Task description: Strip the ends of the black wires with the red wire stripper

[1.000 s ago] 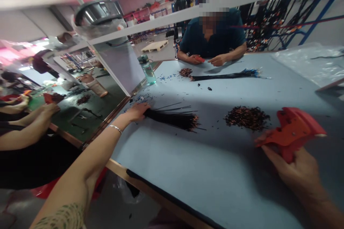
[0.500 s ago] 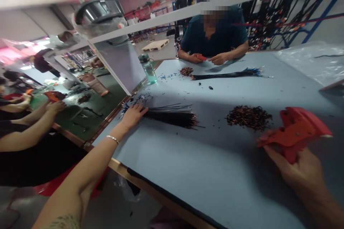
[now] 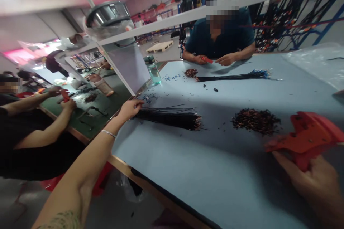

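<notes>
the pale blue bench (image 3: 188, 171) carries it all, its left edge running away from me, and a co-worker (image 3: 231, 34) in a dark shirt sits at the far edge. my bundle of black wires (image 3: 169, 118) lies close to the left edge, its long axis running across the bench from left to right, copper-coloured tips at the right end. my left hand (image 3: 130, 109) is clearly the nearer one, at the bundle's left end with its fingers curled; i can't tell whether they pinch a wire or merely rest there. my right hand (image 3: 318, 175), well apart toward the right edge, is wrapped round the handle of the red hand tool (image 3: 309, 137). from that hand the bundle lies off to the left, tips facing the tool, with a heap of dark and copper scraps (image 3: 255, 121) between. smallest are the blue bits (image 3: 150, 98), scattered by the left edge just beyond my left hand.
</notes>
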